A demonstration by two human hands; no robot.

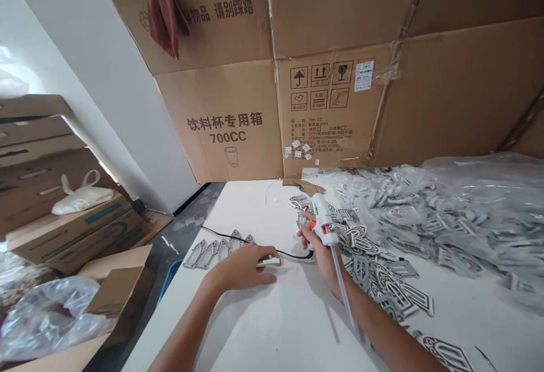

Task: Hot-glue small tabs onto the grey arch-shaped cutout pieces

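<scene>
My right hand (313, 237) is closed round the handle of a white and orange hot glue gun (323, 213). A long translucent glue stick (343, 287) sticks out of its back end toward me, and the nozzle points away. My left hand (246, 264) lies low over the white table, its fingers closed on a small white piece (269, 261) that is mostly hidden under them. The black cord (293, 255) runs from the gun's handle past my left fingers. Just beyond that hand lie several flat grey-and-white cutout pieces (206, 254) in a row.
A pile of loose patterned cutouts (382, 276) covers the table to the right, beside bagged ones (425, 213) in clear plastic. Cardboard (238, 94) walls the table's back, with a brown cloth (165, 15) over it. Boxes (80, 225) stand at the left.
</scene>
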